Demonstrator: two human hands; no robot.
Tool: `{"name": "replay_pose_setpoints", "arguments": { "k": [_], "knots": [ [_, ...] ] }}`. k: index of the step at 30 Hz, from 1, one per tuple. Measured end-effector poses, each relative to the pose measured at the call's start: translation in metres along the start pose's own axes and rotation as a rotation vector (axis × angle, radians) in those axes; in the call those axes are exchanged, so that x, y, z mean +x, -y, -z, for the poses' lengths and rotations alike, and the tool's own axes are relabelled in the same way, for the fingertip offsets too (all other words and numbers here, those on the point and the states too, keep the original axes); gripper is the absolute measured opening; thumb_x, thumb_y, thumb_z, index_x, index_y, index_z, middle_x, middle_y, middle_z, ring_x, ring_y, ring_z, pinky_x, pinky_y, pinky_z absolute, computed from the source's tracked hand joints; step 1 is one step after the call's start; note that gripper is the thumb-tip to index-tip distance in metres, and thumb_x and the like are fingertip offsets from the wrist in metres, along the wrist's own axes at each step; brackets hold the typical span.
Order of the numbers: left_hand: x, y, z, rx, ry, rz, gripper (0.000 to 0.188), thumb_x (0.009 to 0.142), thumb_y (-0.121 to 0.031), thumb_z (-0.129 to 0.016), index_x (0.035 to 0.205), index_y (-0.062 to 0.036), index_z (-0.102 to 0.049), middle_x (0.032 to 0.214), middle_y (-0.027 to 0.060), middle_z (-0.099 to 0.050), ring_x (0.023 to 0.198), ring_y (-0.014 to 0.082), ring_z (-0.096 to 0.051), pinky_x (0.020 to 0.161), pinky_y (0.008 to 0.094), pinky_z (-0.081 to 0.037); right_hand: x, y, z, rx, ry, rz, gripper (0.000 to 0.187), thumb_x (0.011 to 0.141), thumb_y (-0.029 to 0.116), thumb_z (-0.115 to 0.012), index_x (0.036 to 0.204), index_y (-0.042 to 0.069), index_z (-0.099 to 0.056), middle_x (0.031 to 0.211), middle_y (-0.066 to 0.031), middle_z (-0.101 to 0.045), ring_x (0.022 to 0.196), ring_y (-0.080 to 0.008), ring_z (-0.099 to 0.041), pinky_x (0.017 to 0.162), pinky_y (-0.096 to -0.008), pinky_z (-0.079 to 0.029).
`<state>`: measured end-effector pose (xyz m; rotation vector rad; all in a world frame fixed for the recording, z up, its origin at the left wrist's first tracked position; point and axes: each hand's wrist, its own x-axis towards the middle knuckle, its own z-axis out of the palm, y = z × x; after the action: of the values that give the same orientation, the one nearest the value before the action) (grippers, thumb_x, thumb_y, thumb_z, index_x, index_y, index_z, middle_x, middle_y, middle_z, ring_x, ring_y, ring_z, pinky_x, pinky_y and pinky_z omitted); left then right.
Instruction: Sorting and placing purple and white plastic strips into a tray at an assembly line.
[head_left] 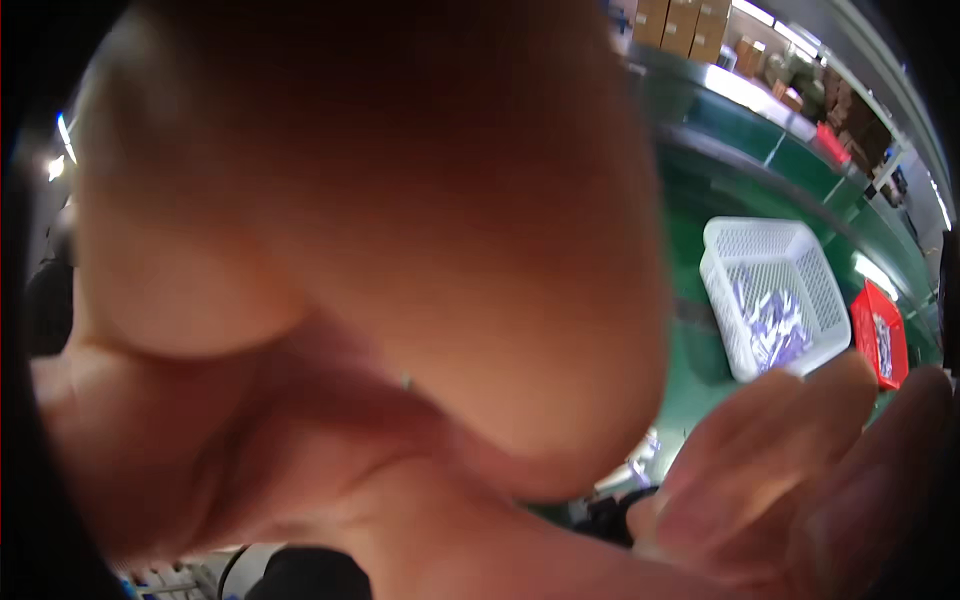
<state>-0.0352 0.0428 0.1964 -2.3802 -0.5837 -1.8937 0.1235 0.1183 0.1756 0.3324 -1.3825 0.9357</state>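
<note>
Skin-coloured blur fills most of the view: left hand (330, 280) sits right against the camera, out of focus. Its fingers curl loosely across the lens; whether they grip anything, cannot tell. Nothing is visible in them.

Right hand (800, 480) comes in at the lower right corner, fingers (770, 420) extended and close together, released, holding nothing that shows. Fingertips point up toward the white basket (765, 240).

Basket stands on the green bench (720, 180), near its right edge, and holds a heap of small pale purple-white packets (775, 320). Just beside it, further right, a red tray (878, 335) with similar small pieces. Brown cartons (680, 25) are stacked at the far edge.

Judgement: both hands are up at the head-worn camera, well apart from the bench. To do this well, move gently and with a light touch, keep fingers off the lens, and clear the view of the basket before reaching down.
</note>
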Motion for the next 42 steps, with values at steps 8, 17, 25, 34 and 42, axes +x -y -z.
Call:
{"name": "replay_pose_setpoints", "arguments": {
  "k": [8,17,25,34,42],
  "knots": [
    [-0.010,0.017,-0.002,0.040,-0.129,-0.289,0.064,0.103,-0.051,-0.062,0.144,-0.0075,-0.039,0.075,-0.0018,-0.051,0.046,0.0084,-0.040,0.043,0.0256,-0.030,0.002,0.000,0.018,-0.033,0.048,0.169,0.067,0.107,0.036,-0.053,0.157,0.000,-0.028,0.086,-0.0098,-0.054,0.064,-0.0163,-0.048,0.052,-0.0269,-0.041],
    [-0.022,0.005,-0.023,-0.025,-0.243,-0.225,0.060,0.106,-0.047,-0.059,0.145,-0.0059,-0.039,0.070,-0.0022,-0.049,0.045,0.0078,-0.039,0.042,0.0258,-0.029,-0.034,0.017,0.005,-0.095,-0.125,0.038,0.064,0.106,0.030,-0.058,0.154,-0.002,-0.031,0.078,-0.0105,-0.058,0.057,-0.0170,-0.052,0.048,-0.0273,-0.043],
    [-0.005,-0.024,-0.057,0.051,-0.468,-0.058,0.077,0.107,-0.043,-0.059,0.162,-0.0024,-0.021,0.065,-0.0037,-0.048,0.045,0.0063,-0.039,0.041,0.0258,-0.028,-0.038,0.042,-0.003,-0.120,-0.271,-0.113,0.062,0.105,0.025,-0.062,0.151,-0.003,-0.034,0.071,-0.0112,-0.061,0.052,-0.0177,-0.056,0.045,-0.0277,-0.045],
    [-0.027,-0.001,-0.051,0.039,-0.279,0.202,0.028,0.093,-0.019,-0.074,0.109,0.0036,-0.071,0.058,0.0010,-0.058,0.046,0.0092,-0.049,0.044,0.0248,-0.037,-0.020,0.031,0.029,-0.355,0.028,-0.194,0.013,0.090,-0.001,-0.070,0.101,0.000,-0.074,0.072,-0.0094,-0.071,0.057,-0.0139,-0.067,0.054,-0.0253,-0.052],
    [-0.021,-0.009,-0.049,0.195,-0.200,0.402,0.018,0.090,-0.021,-0.069,0.083,-0.0055,-0.076,0.068,0.0059,-0.072,0.055,0.0170,-0.067,0.050,0.0321,-0.050,-0.032,0.000,0.028,-0.501,0.010,-0.317,0.011,0.096,0.001,-0.067,0.090,-0.007,-0.073,0.068,-0.0077,-0.072,0.050,-0.0094,-0.061,0.049,-0.0224,-0.046]
  ]
}}
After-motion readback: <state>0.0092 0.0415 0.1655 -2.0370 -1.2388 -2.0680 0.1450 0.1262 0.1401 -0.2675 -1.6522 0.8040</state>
